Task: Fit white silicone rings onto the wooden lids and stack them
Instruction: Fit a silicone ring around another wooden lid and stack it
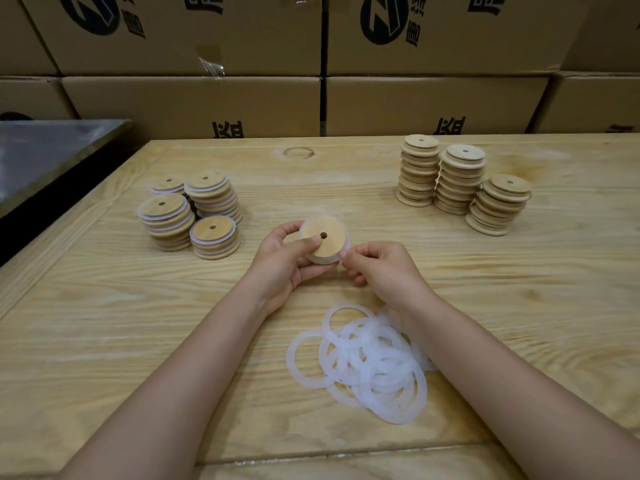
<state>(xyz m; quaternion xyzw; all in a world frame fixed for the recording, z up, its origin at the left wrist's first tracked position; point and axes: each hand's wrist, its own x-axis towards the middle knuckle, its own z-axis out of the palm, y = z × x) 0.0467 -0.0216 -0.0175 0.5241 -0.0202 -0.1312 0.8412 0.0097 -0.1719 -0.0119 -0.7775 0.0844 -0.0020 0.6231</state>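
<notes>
My left hand (282, 261) holds a round wooden lid (328, 241) with a small centre hole, thumb pressed on its face. A white silicone ring (323, 259) wraps around the lid's rim. My right hand (379, 270) pinches that ring at the lid's lower right edge. A loose pile of white silicone rings (367, 362) lies on the table in front of me, partly under my right forearm. Stacks of lids with white rings (192, 213) stand at the left. Three stacks of bare wooden lids (460, 183) stand at the right.
The wooden table (138, 341) spans the view. A dark metal surface (45, 154) adjoins its far left corner. Cardboard boxes (311, 64) form a wall behind the table.
</notes>
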